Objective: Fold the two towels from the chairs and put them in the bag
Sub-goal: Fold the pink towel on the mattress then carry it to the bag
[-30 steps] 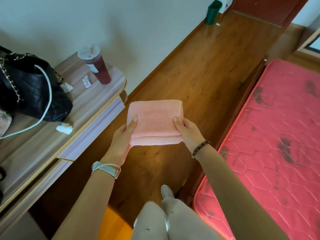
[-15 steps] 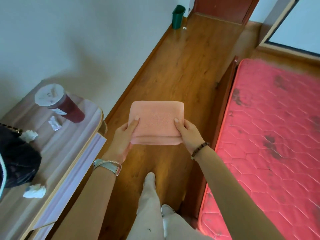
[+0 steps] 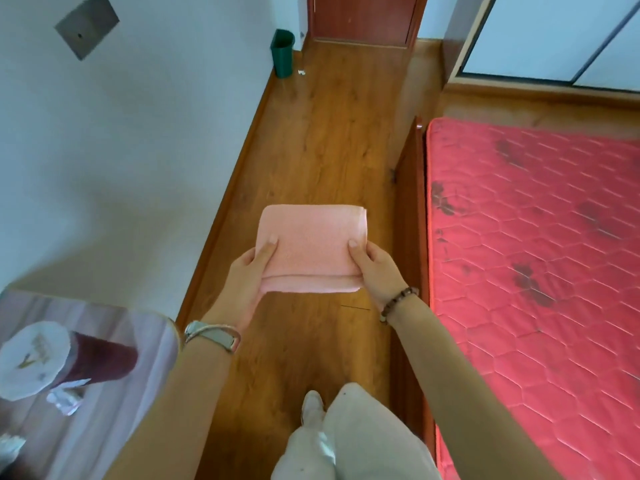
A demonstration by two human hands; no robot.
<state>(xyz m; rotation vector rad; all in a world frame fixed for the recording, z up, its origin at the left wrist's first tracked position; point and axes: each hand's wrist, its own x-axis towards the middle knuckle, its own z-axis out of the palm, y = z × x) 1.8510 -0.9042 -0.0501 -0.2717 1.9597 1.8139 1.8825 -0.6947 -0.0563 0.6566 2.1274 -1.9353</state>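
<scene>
A person's left hand (image 3: 250,271) and right hand (image 3: 375,268) clasp a folded pink towel (image 3: 311,247) by its near corners, thumbs on top, above the wooden floor (image 3: 332,140). No bag is in view; carrying it level should preserve the folds.

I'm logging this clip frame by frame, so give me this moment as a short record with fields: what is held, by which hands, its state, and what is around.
held: pink towel, folded into a small rectangle
left hand: grips the towel's left edge, thumb on top
right hand: grips the right edge, thumb on top
below: wooden floor
left: desk with a lidded cup
right: red mattress
far: green bin by the wall
bag: not in view
</scene>
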